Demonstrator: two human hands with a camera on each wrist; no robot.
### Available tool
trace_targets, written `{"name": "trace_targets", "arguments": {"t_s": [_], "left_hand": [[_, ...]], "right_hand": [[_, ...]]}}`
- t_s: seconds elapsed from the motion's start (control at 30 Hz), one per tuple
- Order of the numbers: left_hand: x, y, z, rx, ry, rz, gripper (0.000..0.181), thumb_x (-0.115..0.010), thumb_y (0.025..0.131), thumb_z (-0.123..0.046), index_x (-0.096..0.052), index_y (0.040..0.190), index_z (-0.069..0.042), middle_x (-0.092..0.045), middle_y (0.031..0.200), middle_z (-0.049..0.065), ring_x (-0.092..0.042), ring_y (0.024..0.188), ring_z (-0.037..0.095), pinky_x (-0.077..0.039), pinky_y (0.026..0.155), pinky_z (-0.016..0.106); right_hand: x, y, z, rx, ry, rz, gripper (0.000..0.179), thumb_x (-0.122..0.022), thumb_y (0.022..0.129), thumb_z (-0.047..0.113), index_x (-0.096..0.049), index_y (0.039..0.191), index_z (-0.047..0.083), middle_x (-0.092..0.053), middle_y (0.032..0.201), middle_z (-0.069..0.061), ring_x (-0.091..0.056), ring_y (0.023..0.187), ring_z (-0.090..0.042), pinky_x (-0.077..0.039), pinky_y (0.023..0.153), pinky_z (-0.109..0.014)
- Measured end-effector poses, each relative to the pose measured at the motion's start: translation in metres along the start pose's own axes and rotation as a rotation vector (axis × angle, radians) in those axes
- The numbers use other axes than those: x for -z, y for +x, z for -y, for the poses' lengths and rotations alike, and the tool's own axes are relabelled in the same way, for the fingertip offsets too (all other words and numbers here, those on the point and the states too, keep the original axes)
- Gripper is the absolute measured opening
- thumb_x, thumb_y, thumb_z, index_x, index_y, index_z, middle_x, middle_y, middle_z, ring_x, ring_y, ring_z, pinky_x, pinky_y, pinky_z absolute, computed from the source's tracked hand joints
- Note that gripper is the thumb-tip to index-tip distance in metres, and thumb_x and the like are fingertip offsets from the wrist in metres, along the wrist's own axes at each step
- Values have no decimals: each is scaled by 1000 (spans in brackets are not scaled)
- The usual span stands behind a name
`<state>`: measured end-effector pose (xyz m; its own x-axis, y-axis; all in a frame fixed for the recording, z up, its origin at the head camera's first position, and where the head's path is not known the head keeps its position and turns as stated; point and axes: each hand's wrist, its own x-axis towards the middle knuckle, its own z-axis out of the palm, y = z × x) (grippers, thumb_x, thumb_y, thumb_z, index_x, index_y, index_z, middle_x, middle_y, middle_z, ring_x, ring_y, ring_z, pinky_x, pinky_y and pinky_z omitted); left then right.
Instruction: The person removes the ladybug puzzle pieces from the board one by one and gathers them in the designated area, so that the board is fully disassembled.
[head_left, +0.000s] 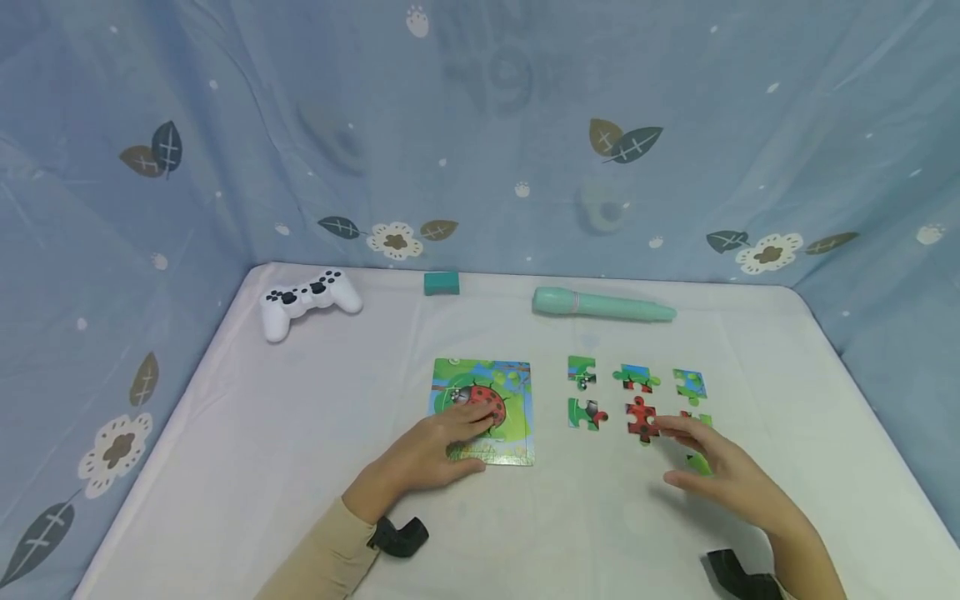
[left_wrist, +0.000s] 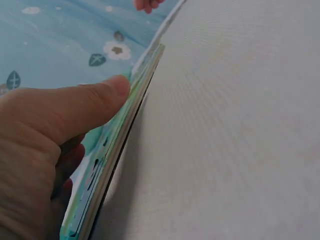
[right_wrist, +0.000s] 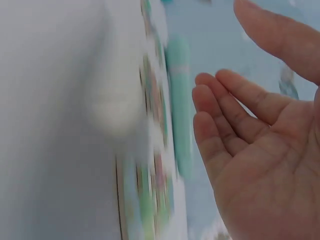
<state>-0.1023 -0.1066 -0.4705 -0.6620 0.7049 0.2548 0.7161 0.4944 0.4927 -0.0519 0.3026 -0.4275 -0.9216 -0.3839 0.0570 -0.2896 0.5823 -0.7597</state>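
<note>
My left hand (head_left: pixel 438 450) rests on a square ladybug picture puzzle board (head_left: pixel 517 417), fingers across the printed ladybug. In the left wrist view the thumb (left_wrist: pixel 102 102) lies on the board's top near its edge (left_wrist: pixel 127 117). On the right, my right hand (head_left: pixel 723 479) hovers over loose jigsaw pieces with its fingers spread and holds nothing. Its fingertips are close to a red ladybug piece (head_left: pixel 642 419). The hand partly hides a green piece (head_left: pixel 699 463). In the right wrist view the palm (right_wrist: pixel 270 170) faces the blurred pieces (right_wrist: pixel 155 95).
More puzzle pieces lie in rows, among them a corner piece (head_left: pixel 582 371) and a blue-green piece (head_left: pixel 691 385). Behind them lies a mint-green marker-shaped object (head_left: pixel 603 306). A teal block (head_left: pixel 442 283) and a white game controller (head_left: pixel 309 302) sit near the back edge.
</note>
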Motion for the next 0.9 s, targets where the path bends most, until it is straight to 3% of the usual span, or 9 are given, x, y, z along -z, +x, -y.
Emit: {"name": "trace_targets", "arguments": {"t_s": [0.1,0.33,0.47,0.63,0.9], "left_hand": [[2,-2,3,3,13,-29,63,-72,82,-38,-54,134,-7,-48,144,3,-43,134,27,-38,110,40],[6,-19,8,104,-19,-81,63,-76,79,-36,-57,132,-9,-51,141,4,-47,131,27,-41,108,42],[7,-27,9,151,-28,-83,61,-75,80,-36,-58,131,-9,-51,141,4,-46,132,27,-40,108,42],[6,-28,11,169,-21,-67,58,-72,83,-38,-58,131,-9,-51,140,3,-44,133,27,-39,109,42],[8,-28,14,173,-36,-42,57,-70,84,-39,-57,132,-11,-52,140,0,-44,133,25,-39,109,41]], "right_hand": [[-13,20,10,59,25,41,58,-73,82,12,-48,133,5,-55,130,-11,-50,118,1,-36,96,-4],[-54,57,34,110,42,118,55,-74,83,19,-51,131,7,-57,130,-8,-55,118,-18,-44,100,-20],[-77,73,48,137,51,176,55,-73,84,21,-51,132,6,-56,130,-8,-54,119,-21,-46,101,-27],[-102,94,63,187,23,213,54,-73,84,22,-52,131,4,-57,127,-8,-55,116,-22,-47,100,-36],[-133,114,79,76,-72,200,53,-75,81,19,-55,129,4,-54,118,-4,-53,108,-18,-48,92,-40]]}}
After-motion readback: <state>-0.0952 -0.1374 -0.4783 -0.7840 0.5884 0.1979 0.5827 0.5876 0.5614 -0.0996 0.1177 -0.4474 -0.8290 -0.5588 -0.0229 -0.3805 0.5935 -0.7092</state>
